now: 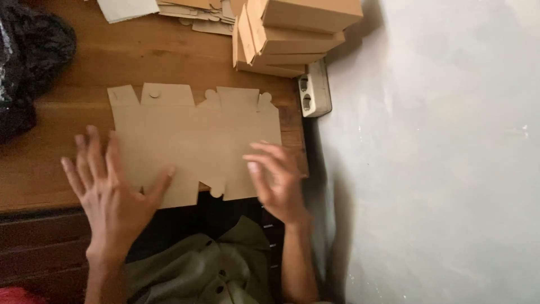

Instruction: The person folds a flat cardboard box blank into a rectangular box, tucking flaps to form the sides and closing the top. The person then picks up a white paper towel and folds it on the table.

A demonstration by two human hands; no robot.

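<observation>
A flat, unfolded brown cardboard box blank [194, 141] with tabs and round notches lies on the wooden table [73, 101]. My left hand [109, 191] hovers over its near left corner, fingers spread, thumb over the cardboard's edge. At the blank's near right corner is my right hand [275, 177], with fingers loosely curled and apart. Neither hand grips anything; whether they touch the cardboard is unclear.
A stack of folded brown cardboard boxes [292, 34] stands at the table's far right. More flat cardboard pieces [169, 10] lie at the far edge. A white power strip [313, 90] sits by the grey wall [439, 152]. A black plastic bag [25, 62] is at the left.
</observation>
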